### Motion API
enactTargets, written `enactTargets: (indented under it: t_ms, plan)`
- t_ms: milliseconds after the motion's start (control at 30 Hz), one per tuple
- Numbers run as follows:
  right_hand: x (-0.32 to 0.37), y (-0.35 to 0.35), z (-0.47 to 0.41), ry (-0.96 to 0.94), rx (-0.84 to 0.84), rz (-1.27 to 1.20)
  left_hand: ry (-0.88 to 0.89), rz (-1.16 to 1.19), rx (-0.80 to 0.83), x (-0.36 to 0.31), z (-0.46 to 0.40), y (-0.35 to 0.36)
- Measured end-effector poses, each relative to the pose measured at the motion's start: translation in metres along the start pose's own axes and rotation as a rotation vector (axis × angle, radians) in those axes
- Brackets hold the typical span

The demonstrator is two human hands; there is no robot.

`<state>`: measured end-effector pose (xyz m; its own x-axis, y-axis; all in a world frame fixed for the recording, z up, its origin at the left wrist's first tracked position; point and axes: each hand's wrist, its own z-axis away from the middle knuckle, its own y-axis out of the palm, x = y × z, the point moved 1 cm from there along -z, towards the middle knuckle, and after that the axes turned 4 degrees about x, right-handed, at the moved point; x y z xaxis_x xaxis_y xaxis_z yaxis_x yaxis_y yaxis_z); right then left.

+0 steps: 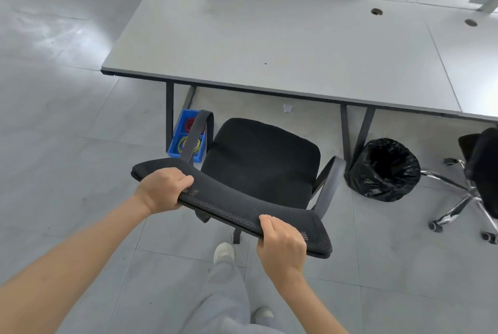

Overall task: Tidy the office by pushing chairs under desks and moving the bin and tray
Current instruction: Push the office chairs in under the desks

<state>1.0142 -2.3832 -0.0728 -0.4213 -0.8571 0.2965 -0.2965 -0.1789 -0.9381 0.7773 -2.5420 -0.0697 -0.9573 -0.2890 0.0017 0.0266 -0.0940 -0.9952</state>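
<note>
A black office chair (261,161) with grey armrests stands on the floor in front of a white desk (269,42), its seat just short of the desk's front edge. My left hand (164,189) grips the left part of the chair's mesh backrest top. My right hand (281,243) grips the right part of the same backrest. A bin (384,169) lined with a black bag stands on the floor by the desk's right leg. A blue tray (186,136) holding coloured rings sits on the floor by the left desk leg, partly hidden by the chair's left armrest.
A second black chair (482,172) with a chrome wheeled base stands at the right edge. Dark desk legs (169,115) frame the gap under the desk. A scrap of white paper (287,108) lies on the floor under the desk. Grey floor tiles spread to the left.
</note>
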Motion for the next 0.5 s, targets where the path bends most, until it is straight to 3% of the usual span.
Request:
enactTargets:
  t_ms: [233, 500]
  plan:
    - [-0.034, 0.0, -0.07, 0.088, -0.012, 0.049, -0.002, 0.075, -0.035, 0.017, -0.075, -0.009]
    - [-0.104, -0.009, -0.157, 0.125, 0.13, 0.113, -0.108, 0.139, -0.005, 0.016, -0.16, -0.013]
